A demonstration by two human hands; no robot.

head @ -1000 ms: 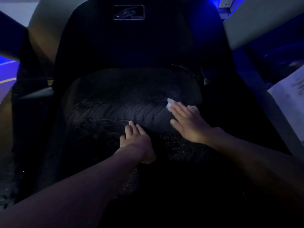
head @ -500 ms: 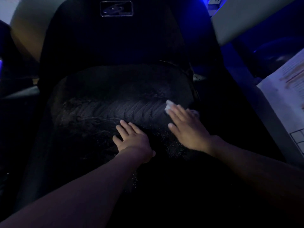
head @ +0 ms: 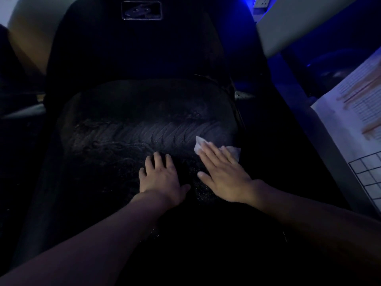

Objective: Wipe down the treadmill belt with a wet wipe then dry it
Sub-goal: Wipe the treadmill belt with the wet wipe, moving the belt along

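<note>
The scene is very dark. A black ribbed belt surface (head: 144,133) curves across the middle of the head view, dusty on its left part. My right hand (head: 222,172) lies flat with straight fingers on a white wet wipe (head: 232,150), pressing it onto the belt's right side. The wipe's corners stick out past my fingertips. My left hand (head: 160,178) rests flat on the dark surface just left of it, fingers spread, holding nothing.
A black upright panel with a small logo plate (head: 141,10) rises behind the belt. A pale beam (head: 299,23) crosses the upper right. Printed paper sheets (head: 354,120) lie at the right edge. Blue light glows behind.
My right hand has slid the wipe a little to the right and toward me across the belt. My left hand has stayed in about the same spot.
</note>
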